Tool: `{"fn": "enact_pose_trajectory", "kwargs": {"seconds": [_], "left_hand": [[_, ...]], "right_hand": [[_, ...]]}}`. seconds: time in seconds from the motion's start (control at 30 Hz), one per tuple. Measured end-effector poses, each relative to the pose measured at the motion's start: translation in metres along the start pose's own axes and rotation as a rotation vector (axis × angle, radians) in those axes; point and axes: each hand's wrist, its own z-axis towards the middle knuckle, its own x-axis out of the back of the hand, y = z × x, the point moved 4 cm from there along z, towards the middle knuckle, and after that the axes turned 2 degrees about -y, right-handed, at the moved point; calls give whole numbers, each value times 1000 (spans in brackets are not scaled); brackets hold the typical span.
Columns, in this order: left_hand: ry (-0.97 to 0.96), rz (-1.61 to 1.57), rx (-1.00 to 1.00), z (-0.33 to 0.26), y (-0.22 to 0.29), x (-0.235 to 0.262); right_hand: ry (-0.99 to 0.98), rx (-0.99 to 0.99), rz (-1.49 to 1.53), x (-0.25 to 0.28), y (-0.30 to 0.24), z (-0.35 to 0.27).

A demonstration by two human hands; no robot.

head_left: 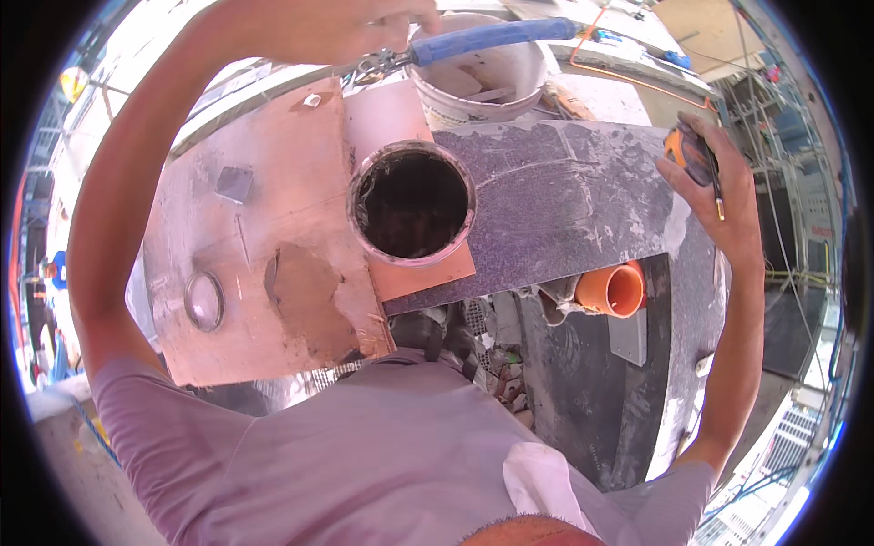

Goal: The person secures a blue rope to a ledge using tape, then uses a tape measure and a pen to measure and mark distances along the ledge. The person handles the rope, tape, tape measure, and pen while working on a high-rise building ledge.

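My right hand (pixel 728 187) is closed around an orange-and-black tape measure (pixel 689 153) at the far right end of a dark stone slab (pixel 564 173). A thin dark stick with a yellowish tip (pixel 720 207), perhaps a pencil, points down from the same hand. At the top edge, my left hand (pixel 387 27) is partly cut off and blurred, so its grip does not show clearly. It is close to a blue tube-shaped tool (pixel 496 38) with metal parts at its left end, which lies across a white bucket (pixel 478 77).
A round dark-mouthed container (pixel 414 202) stands between a dusty board (pixel 264 209) and the slab. On the board rest a clear ring-shaped lid (pixel 204 301) and a small grey piece (pixel 235 184). An orange pipe (pixel 611 290) lies below the slab, beside rubble (pixel 505 364). Scaffolding surrounds the area.
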Motion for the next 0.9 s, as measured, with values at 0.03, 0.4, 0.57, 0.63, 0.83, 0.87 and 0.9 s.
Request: {"fn": "enact_pose_trajectory", "kwargs": {"seconds": [0.03,0.4,0.57,0.63,0.83,0.87,0.9], "left_hand": [[0,-35,41,-9,-5,-8],[127,-348,119,-89,19,-156],[144,-686,47,-82,28,-178],[186,-917,183,-84,24,-178],[514,-825,463,-129,19,-126],[530,-623,447,-143,13,-119],[526,-453,487,-166,19,-115]], "right_hand": [[-14,3,15,-9,11,11],[-243,131,234,-172,96,170],[-469,206,169,-239,95,229],[-479,323,84,-271,109,238],[-770,344,36,-356,125,250],[-837,330,27,-370,131,248],[-892,352,43,-386,130,253]]}}
